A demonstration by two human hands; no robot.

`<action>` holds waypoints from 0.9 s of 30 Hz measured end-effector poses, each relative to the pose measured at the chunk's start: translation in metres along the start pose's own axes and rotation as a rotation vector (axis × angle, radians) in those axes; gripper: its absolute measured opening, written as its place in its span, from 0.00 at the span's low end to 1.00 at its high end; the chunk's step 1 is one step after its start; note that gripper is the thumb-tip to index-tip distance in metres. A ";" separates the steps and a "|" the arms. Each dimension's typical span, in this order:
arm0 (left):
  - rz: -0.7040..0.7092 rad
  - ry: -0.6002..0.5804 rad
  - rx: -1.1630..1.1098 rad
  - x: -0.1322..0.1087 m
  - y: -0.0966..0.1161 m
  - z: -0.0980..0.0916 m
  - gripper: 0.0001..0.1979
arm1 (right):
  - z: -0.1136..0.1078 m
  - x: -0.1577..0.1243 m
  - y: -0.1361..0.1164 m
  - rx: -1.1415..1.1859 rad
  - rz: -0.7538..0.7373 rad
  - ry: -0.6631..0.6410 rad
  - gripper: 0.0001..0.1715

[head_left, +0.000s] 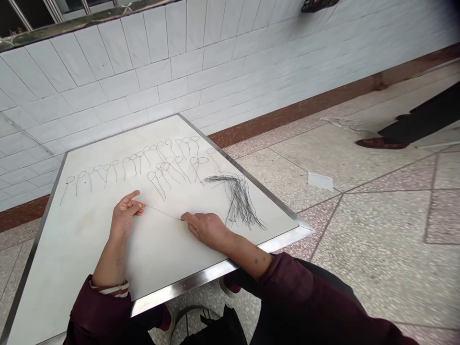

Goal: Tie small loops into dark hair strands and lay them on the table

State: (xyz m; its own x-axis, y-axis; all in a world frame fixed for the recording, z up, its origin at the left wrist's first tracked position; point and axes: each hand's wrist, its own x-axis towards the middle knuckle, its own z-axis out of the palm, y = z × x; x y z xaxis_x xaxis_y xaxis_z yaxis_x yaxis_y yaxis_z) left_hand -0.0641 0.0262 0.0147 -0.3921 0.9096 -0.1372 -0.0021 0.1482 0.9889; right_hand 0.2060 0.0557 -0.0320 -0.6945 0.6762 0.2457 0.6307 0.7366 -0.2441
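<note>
A thin dark wire [163, 212] stretches between my two hands, just above the white table [161, 258]. My left hand [126, 211] pinches its left end between thumb and fingers. The right end is gripped by the thumb and forefinger of my right hand [205, 229]. Beyond my hands, several wires with looped tops, such as one looped wire [157, 184], lie in rows on the table. To the right of my right hand rests a loose, bent bundle of dark wires [241, 199].
The table has a metal edge [187, 283] and stands against a white tiled wall [143, 91]. At the right, a person's leg and dark red shoe [383, 143] are on the floor, near a white paper piece [320, 181]. Something black [223, 328] lies below the front edge.
</note>
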 end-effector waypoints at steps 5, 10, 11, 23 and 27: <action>0.034 0.047 0.034 -0.003 0.002 0.005 0.28 | -0.015 0.011 0.002 -0.002 0.088 0.240 0.18; 0.028 0.024 0.040 -0.005 0.002 0.007 0.28 | -0.003 0.033 -0.014 0.037 -0.086 0.246 0.18; 0.027 0.020 0.038 -0.005 0.002 0.008 0.28 | 0.003 0.036 -0.016 0.029 -0.101 0.219 0.15; -0.019 0.009 0.002 -0.004 0.001 0.008 0.29 | 0.018 0.038 -0.025 0.057 -0.014 0.218 0.13; -0.023 -0.007 -0.001 -0.004 0.001 0.008 0.28 | 0.019 0.035 -0.027 0.069 -0.015 0.214 0.13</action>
State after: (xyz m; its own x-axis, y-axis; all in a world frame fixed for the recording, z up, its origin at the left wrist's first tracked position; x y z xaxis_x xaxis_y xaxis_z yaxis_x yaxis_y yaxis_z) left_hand -0.0549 0.0260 0.0155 -0.3855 0.9087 -0.1601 -0.0117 0.1687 0.9856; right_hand 0.1580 0.0591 -0.0347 -0.6096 0.6585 0.4412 0.5908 0.7486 -0.3009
